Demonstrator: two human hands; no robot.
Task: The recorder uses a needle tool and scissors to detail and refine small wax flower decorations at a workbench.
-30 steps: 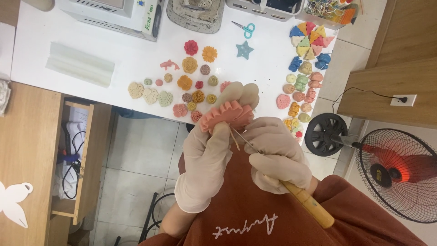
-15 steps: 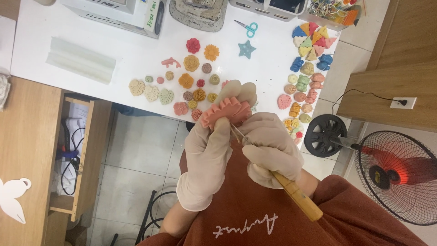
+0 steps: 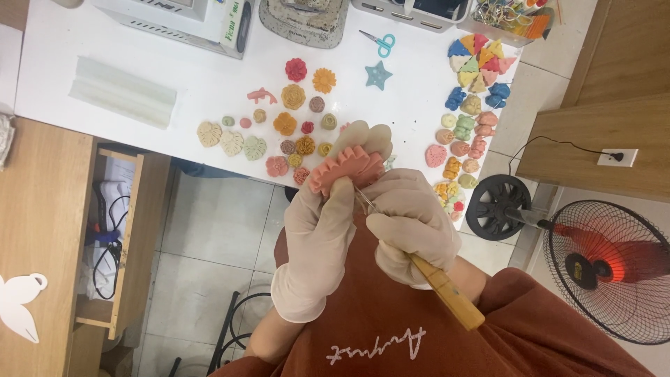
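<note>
My left hand [image 3: 321, 230], in a pale glove, holds a pink scalloped clay flower [image 3: 343, 166] up in front of my chest. My right hand [image 3: 408, 223], also gloved, grips a thin metal tool with a wooden handle [image 3: 447, 292]. The tool's tip touches the flower's lower edge between my two hands. Just beyond the flower, on the white table [image 3: 209, 84], lie several small coloured clay flowers and leaves [image 3: 293, 126].
More clay figures [image 3: 467, 126] crowd the table's right edge, with a teal star [image 3: 378, 75] and small scissors [image 3: 380, 43] near the back. A translucent folded sheet [image 3: 122, 91] lies at left. A floor fan [image 3: 600, 258] stands at right, a wooden shelf [image 3: 118, 237] at left.
The hands and flower have stayed almost in place; the tool's handle has shifted slightly as the tip works along the flower's edge.
</note>
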